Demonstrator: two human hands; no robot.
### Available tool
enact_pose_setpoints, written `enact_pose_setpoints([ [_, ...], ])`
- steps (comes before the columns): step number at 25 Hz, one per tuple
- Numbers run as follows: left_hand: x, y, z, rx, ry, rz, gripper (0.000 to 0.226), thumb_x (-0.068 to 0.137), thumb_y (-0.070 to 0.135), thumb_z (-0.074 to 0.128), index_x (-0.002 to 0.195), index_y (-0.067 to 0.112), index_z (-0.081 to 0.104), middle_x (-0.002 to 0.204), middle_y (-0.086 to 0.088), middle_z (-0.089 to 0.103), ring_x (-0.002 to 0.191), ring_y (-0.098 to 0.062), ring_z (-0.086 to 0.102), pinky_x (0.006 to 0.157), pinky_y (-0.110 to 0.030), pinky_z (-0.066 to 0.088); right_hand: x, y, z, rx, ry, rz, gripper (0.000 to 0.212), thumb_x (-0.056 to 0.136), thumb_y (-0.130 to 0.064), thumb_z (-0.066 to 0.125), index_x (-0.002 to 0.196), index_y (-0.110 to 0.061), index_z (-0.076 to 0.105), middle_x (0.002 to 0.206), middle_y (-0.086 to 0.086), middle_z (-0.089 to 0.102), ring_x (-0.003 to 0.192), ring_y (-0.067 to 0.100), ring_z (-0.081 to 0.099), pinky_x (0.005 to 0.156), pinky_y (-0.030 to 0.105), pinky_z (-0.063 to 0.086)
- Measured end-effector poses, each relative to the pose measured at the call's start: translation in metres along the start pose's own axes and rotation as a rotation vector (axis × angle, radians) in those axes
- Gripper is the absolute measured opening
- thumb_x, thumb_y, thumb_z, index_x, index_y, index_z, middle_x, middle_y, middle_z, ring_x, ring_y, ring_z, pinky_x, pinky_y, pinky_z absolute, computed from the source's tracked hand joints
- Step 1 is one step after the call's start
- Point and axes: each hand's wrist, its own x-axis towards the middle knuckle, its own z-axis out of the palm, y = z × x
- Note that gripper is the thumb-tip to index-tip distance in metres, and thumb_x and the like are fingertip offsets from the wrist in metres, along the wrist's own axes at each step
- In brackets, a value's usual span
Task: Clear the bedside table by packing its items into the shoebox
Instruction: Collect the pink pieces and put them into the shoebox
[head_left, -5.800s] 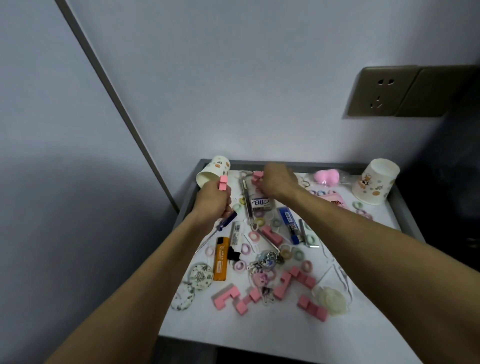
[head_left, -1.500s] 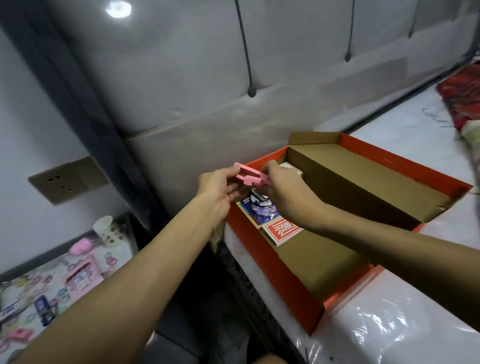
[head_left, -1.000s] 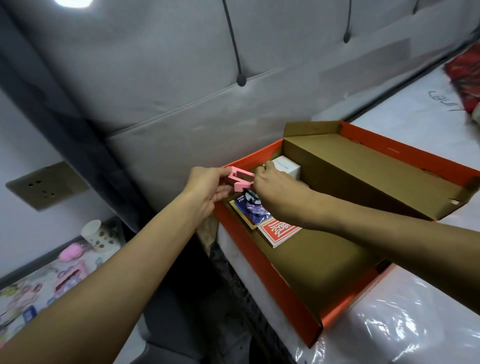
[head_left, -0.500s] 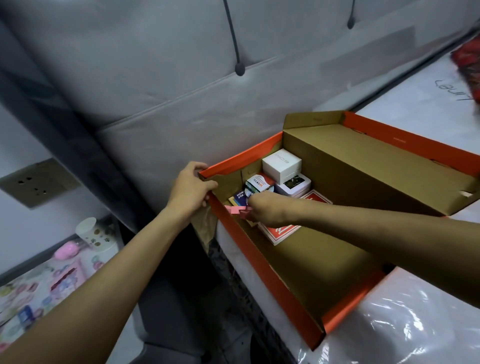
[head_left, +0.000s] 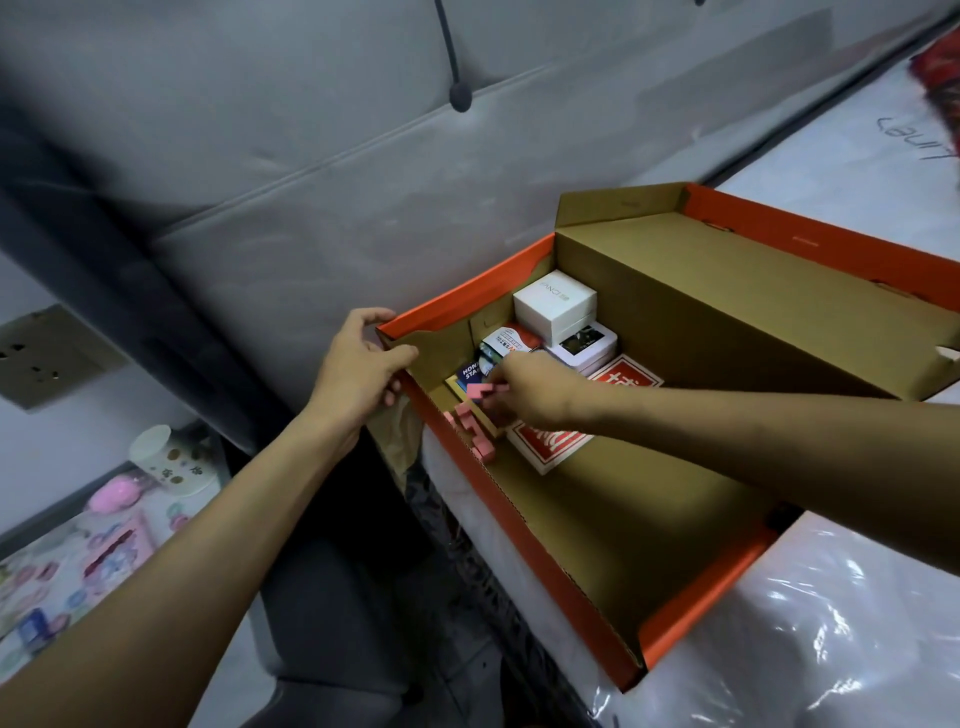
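Orange shoebox (head_left: 623, 530), brown card inside, lid (head_left: 727, 312) open. Pink blocks (head_left: 467, 423) lie inside it against the left wall. Left hand (head_left: 358, 369) grips the box's corner; right hand (head_left: 524, 389), fingers curled, pinches one block (head_left: 480, 391) inside.

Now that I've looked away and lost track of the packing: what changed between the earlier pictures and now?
The left hand let go of the pink blocks and now grips the end corner of the shoebox. The right hand went down into the box and laid the blocks on its floor by the near wall, still pinching one. The white box and red card pack stayed put.
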Motion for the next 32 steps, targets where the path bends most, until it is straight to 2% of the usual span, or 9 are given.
enact_pose_setpoints([
  [4,0.001,-0.003,-0.001,-0.013,-0.002,0.017,0.038,0.083,0.004,0.069,0.114,0.022,0.055,0.058,-0.001,0.049,0.043,-0.013,0.047,0.036,-0.022,0.037,-0.007,-0.003,-0.011,-0.224,-0.216,-0.031,0.034,0.098,-0.035,0.051,0.112,-0.006,0.063,0.095,0.007,0.062,0.078,0.016,0.058,0.057,0.021,0.04],
  [9,0.001,-0.005,0.001,-0.033,0.01,0.024,0.038,0.083,0.006,0.07,0.113,0.024,0.055,0.059,-0.001,0.05,0.046,-0.014,0.049,0.038,-0.023,0.038,-0.04,0.0,-0.013,-0.537,-0.511,-0.112,0.025,0.094,-0.035,0.058,0.102,-0.012,0.065,0.085,0.002,0.063,0.075,0.017,0.06,0.059,0.023,0.044],
  [14,-0.001,-0.004,-0.001,-0.012,-0.012,0.029,0.039,0.085,0.009,0.069,0.118,0.024,0.054,0.061,-0.002,0.051,0.048,-0.014,0.049,0.039,-0.024,0.04,-0.018,-0.005,-0.009,-0.558,-0.215,-0.242,0.033,0.087,-0.039,0.068,0.108,-0.014,0.064,0.102,0.005,0.065,0.089,0.02,0.062,0.075,0.033,0.054],
  [16,-0.002,-0.003,0.001,-0.029,-0.003,0.033,0.04,0.085,0.007,0.069,0.119,0.021,0.054,0.06,-0.002,0.049,0.046,-0.013,0.047,0.038,-0.023,0.038,0.001,-0.007,-0.007,-0.459,-0.102,-0.279,0.056,0.076,-0.044,0.077,0.119,-0.013,0.057,0.115,0.006,0.057,0.103,0.022,0.057,0.085,0.036,0.052],
  [18,-0.003,-0.003,0.001,-0.048,0.001,0.033,0.04,0.086,0.005,0.068,0.121,0.019,0.054,0.061,-0.003,0.048,0.045,-0.012,0.046,0.037,-0.022,0.037,0.018,-0.006,-0.001,-0.505,-0.133,-0.28,0.089,0.065,-0.048,0.083,0.136,-0.013,0.042,0.129,0.006,0.044,0.118,0.024,0.044,0.1,0.04,0.043],
  [20,-0.004,-0.003,0.001,-0.049,-0.006,0.037,0.041,0.086,0.006,0.069,0.122,0.019,0.054,0.06,-0.002,0.047,0.045,-0.012,0.047,0.037,-0.022,0.037,0.029,-0.004,0.006,-0.559,-0.177,-0.264,0.1,0.061,-0.052,0.084,0.14,-0.012,0.038,0.135,0.006,0.041,0.125,0.025,0.036,0.109,0.044,0.032],
  [25,-0.002,-0.007,0.001,-0.064,-0.004,0.037,0.041,0.087,0.008,0.068,0.123,0.019,0.053,0.06,0.001,0.047,0.045,-0.011,0.048,0.039,-0.023,0.038,0.04,-0.001,0.011,-0.494,-0.158,-0.264,0.088,0.06,-0.05,0.085,0.13,-0.012,0.047,0.127,0.005,0.044,0.118,0.023,0.039,0.103,0.041,0.038],
  [29,-0.002,-0.008,0.001,-0.077,0.005,0.04,0.041,0.087,0.006,0.067,0.124,0.017,0.053,0.06,0.0,0.047,0.042,-0.009,0.047,0.037,-0.022,0.037,0.038,-0.002,0.0,-0.325,-0.178,-0.269,0.066,0.069,-0.024,0.083,0.12,-0.014,0.042,0.109,0.002,0.05,0.099,0.021,0.052,0.078,0.031,0.048],
  [32,-0.002,-0.008,0.002,-0.087,0.006,0.036,0.04,0.088,0.006,0.067,0.124,0.018,0.053,0.061,0.0,0.047,0.044,-0.01,0.047,0.037,-0.022,0.037,0.035,-0.005,0.001,-0.436,-0.202,-0.307,0.051,0.082,-0.015,0.071,0.122,-0.014,0.04,0.105,0.004,0.055,0.093,0.021,0.058,0.075,0.034,0.054],
])
